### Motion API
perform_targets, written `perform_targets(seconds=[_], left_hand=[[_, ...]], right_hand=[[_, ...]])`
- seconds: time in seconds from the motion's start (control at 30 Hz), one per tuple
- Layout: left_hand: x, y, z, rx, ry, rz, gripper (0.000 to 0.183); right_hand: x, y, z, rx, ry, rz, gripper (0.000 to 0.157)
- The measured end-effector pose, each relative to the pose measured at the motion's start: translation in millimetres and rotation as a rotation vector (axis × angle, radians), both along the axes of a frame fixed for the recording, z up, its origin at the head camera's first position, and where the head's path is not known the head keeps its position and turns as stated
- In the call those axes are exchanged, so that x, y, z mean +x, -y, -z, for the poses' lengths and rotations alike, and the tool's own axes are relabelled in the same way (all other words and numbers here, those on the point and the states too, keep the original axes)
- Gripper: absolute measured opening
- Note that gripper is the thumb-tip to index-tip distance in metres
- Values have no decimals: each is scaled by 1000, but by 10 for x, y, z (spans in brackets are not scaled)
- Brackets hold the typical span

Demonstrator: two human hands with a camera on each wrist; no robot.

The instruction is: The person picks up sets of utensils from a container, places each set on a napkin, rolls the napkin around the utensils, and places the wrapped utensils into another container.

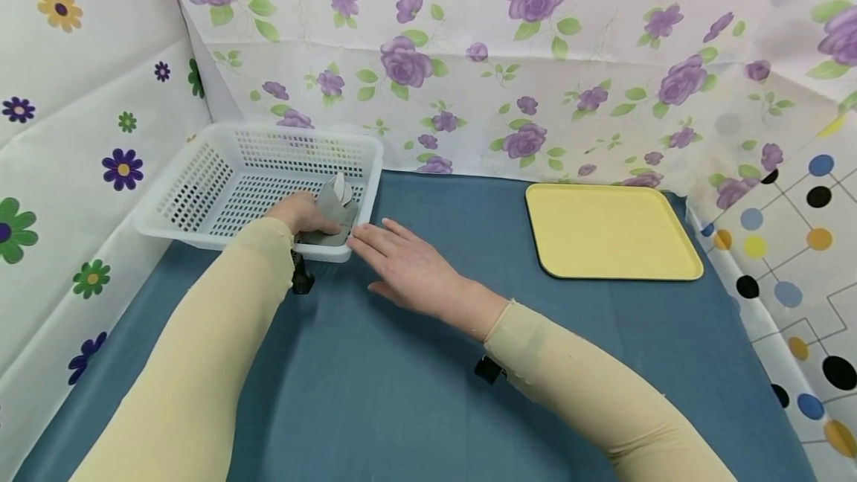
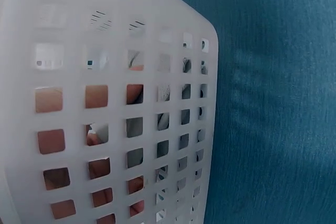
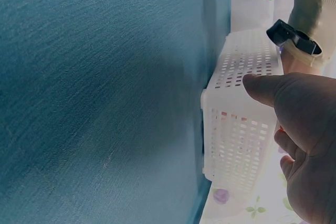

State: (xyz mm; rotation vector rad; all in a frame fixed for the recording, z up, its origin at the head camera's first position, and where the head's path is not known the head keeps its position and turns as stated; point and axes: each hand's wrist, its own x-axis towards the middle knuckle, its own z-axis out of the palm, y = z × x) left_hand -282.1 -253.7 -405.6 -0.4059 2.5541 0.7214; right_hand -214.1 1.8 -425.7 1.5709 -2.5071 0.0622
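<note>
My left hand [image 1: 304,214] reaches over the near rim of a white perforated plastic basket [image 1: 201,235]. It holds a soft-looking grey item [image 1: 328,203] with a white part, in the basket's near right corner. Through the basket's holes, the left wrist view shows bits of the fingers [image 2: 50,141] and the grey item [image 2: 134,127] between them; its exact kind is unclear. My right hand [image 1: 415,270], fingers straight, is at the basket's right corner, fingertips at the rim. The right wrist view shows this hand [image 3: 310,124] beside the basket wall [image 3: 239,135].
A yellow tray [image 1: 612,233] lies at the back right of the blue-covered table [image 1: 402,393]. Flowered sheets [image 1: 469,95] hang behind and at the left, and a dotted sheet [image 1: 803,281] at the right. Each wrist carries a small black camera mount [image 1: 303,277].
</note>
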Motion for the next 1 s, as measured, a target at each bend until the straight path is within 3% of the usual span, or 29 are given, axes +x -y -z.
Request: perform_targets(seconds=[0.33,1.0], left_hand=[[58,-47,-63,-37,-17,14,74],[23,6,-9,-74,-23,31,73]], right_hand=[[3,-6,-8,11,-6,4,81],[6,-2,2,-4,-31,-7,70]])
